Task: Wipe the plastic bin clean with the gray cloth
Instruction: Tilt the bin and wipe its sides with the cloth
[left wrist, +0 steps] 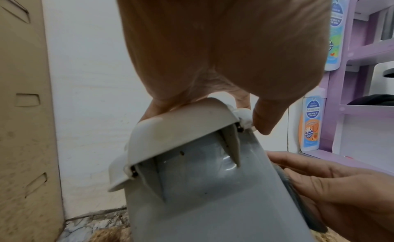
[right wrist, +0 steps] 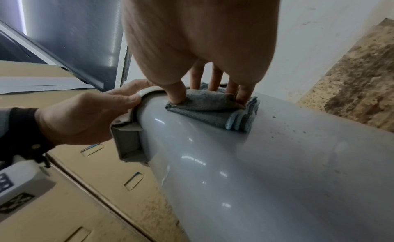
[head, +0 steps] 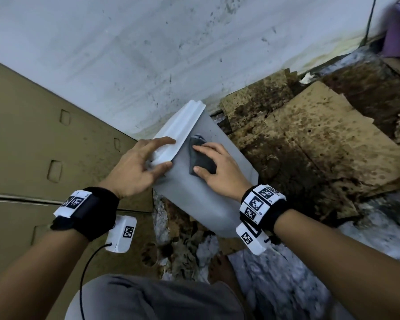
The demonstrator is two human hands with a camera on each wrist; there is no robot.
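Observation:
A gray plastic bin (head: 208, 199) with a white lid (head: 183, 125) leans tilted over the floor, its top toward the wall. My left hand (head: 162, 154) grips the white lid's edge, thumb on one side and fingers over the other; the left wrist view shows the lid (left wrist: 170, 127) under that palm. My right hand (head: 198, 158) lies flat on a folded gray cloth (head: 196, 139) and presses it against the bin's upper side, just below the lid. In the right wrist view the cloth (right wrist: 209, 109) bulges between thumb and fingers on the bin (right wrist: 255, 161). Small dark specks dot the bin beside the cloth.
A beige metal cabinet (head: 44, 135) stands close on the left, and a marked white wall (head: 148, 54) rises behind. Stained cardboard sheets (head: 321, 135) cover the floor to the right. A purple shelf (left wrist: 362, 110) with bottles stands at the far right. My bare foot (head: 219, 266) is below the bin.

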